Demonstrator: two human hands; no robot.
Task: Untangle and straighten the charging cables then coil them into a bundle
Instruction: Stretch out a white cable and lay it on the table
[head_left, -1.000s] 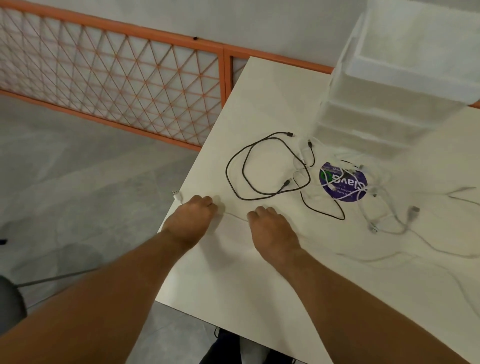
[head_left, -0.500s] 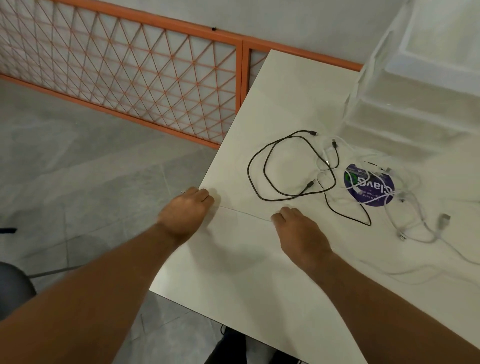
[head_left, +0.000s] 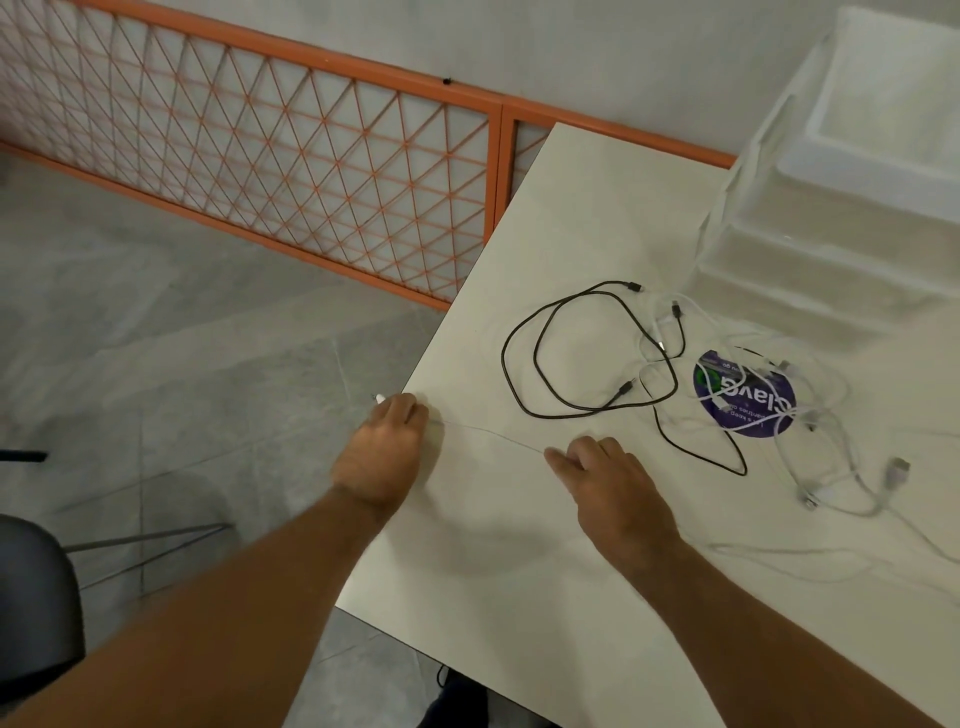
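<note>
Left hand (head_left: 387, 452) grips the white cable (head_left: 488, 434) at the bench (head_left: 493, 613) left edge. Right hand (head_left: 608, 483) pinches it mid-run, line taut. Risk: its rest likely feeds the tangle (head_left: 831, 467) right. Pull hard and knots tighten, snagging the black cable (head_left: 519, 374).

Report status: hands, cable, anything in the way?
Left hand grips white cable end. Right hand pinches same cable, stretched between. Black cable lies tangled beyond.
</note>
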